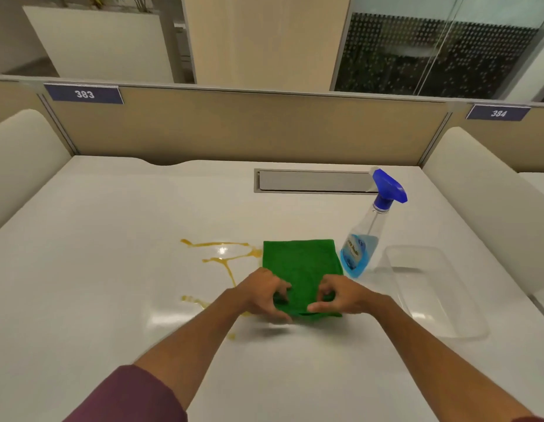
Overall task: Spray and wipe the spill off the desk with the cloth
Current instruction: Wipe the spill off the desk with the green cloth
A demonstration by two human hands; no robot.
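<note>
Now, your left hand (263,295): pinching the near left edge of the green cloth (301,269).
Your right hand (340,295): pinching its near right edge.
Cloth: flat on the desk (112,269), just right of the yellow spill (222,254).
Spray bottle (366,236): upright, right of the cloth.

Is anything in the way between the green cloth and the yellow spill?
No, nothing visible is. The green cloth lies flat on the desk, its left edge right beside the yellow spill. The left hand and right hand grip its near edge. The spray bottle and clear tray stand on its other side.
</note>
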